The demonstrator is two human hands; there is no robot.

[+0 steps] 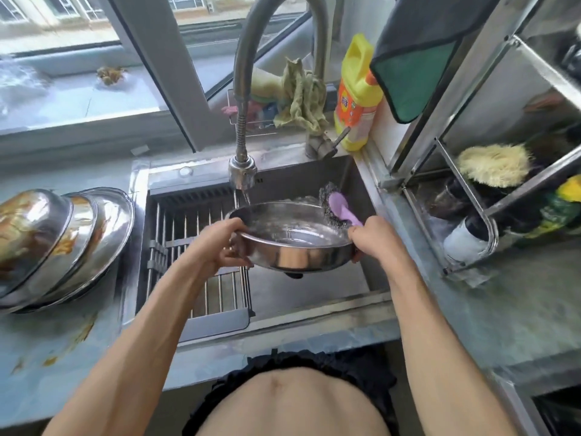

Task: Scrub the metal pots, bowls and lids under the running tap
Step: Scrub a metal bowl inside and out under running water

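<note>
One metal bowl [292, 237] sits under the running tap [242, 174], over the sink [314, 291]. Left hand [220, 247] grips its rim; right hand [374, 237] clamps rim and one purple scrubber [341, 207]. Three stained bowls [59, 243] lie overturned on the wet desk [63, 357] by a window [94, 58].

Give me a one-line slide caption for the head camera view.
Both hands, left hand and right hand, hold a steel bowl under the running tap, purple-handled scrubber in the right.
</note>
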